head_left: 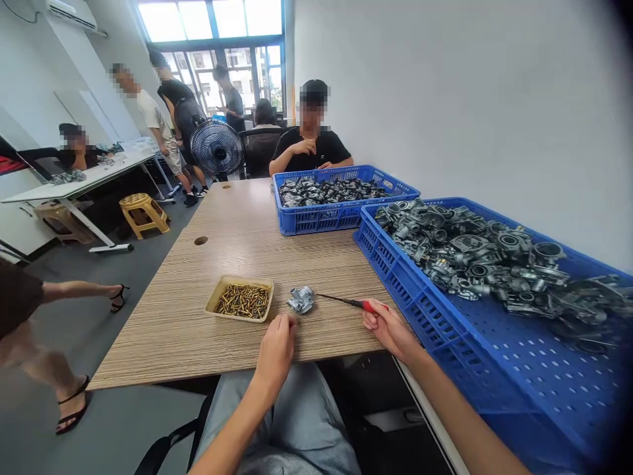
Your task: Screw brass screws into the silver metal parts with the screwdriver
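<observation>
My left hand (277,349) rests curled on the wood-grain table (163,349), just below a die-cast metal carburetor body (301,300), with nothing visible in its fingers. My right hand (390,328) grips a red-handled screwdriver (359,304), whose thin shaft points left and ends beside the carburetor body. To the left of the carburetor body sits a small tan tray (239,282) holding many brass screws. The underside of the carburetor body is hidden.
Two blue plastic crates hold several metal carburetor bodies: a large one (420,290) at my right and a smaller one (341,214) beyond it. A seated co-worker (309,135) faces me across the table. A person's legs (44,343) stand at left.
</observation>
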A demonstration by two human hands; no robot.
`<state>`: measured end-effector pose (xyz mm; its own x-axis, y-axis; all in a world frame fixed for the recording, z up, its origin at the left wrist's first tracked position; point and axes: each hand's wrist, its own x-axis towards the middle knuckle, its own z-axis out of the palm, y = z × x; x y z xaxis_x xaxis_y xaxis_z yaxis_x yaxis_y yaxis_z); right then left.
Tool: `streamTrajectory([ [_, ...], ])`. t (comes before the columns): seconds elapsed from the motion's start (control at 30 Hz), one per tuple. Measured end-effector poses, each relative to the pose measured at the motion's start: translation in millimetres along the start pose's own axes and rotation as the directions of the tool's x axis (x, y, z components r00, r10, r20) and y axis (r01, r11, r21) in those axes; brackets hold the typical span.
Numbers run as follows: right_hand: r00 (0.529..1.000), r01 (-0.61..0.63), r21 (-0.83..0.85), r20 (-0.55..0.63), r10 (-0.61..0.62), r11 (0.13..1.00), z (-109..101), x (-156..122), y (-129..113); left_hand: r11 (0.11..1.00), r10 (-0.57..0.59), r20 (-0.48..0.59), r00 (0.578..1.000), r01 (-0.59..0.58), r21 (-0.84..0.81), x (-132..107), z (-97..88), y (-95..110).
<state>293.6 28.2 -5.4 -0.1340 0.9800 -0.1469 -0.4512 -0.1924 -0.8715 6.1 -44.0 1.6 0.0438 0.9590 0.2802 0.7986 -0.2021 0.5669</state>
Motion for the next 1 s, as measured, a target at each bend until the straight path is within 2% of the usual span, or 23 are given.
streamTrajectory([
  [0.17, 1.0, -0.007, -0.004, 0.012, 0.007, 1.0, -2, 1, 1, 0.994, 0.03, -0.06, 0.998, -0.036, -0.099, 4, -10.2, 11],
  [0.37, 1.0, -0.003, 0.009, 0.005, 0.003, 1.0, -2, 2, 1, 0.982, 0.042, -0.136, 0.99, -0.067, -0.179, 23, -16.7, 17],
  [0.63, 1.0, -0.011, 0.021, -0.004, 0.011, 1.0, -1, 1, 1, 0.986, 0.033, -0.076, 0.997, -0.045, -0.161, 48, -19.5, 17],
  [1.0, 1.0, -0.005, 0.044, -0.001, 0.005, 0.999, 2, 0, -3, 0.996, 0.06, -0.063, 0.996, -0.064, -0.068, 56, -21.3, 11],
])
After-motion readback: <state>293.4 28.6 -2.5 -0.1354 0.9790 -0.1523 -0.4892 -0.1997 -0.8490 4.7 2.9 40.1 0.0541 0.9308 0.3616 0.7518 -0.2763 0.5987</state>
